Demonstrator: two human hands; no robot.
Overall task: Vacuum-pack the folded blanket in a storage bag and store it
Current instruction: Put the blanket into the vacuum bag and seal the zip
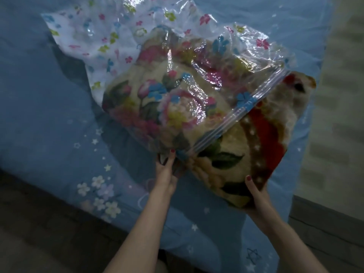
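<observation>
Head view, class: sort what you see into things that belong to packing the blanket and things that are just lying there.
Belongs to the job:
folded blanket, partly inside
storage bag, mouth open
zip strip
left hand, gripping the bag's mouth
right hand, holding the blanket's end

Just there:
blue bedsheet
floor

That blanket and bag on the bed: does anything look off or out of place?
Yes. The floral blanket is only partly inside the storage bag; its near end sticks out past the zip strip, so the bag cannot be sealed yet. The left hand grips the bag's corner and the right hand holds the blanket's end.
</observation>
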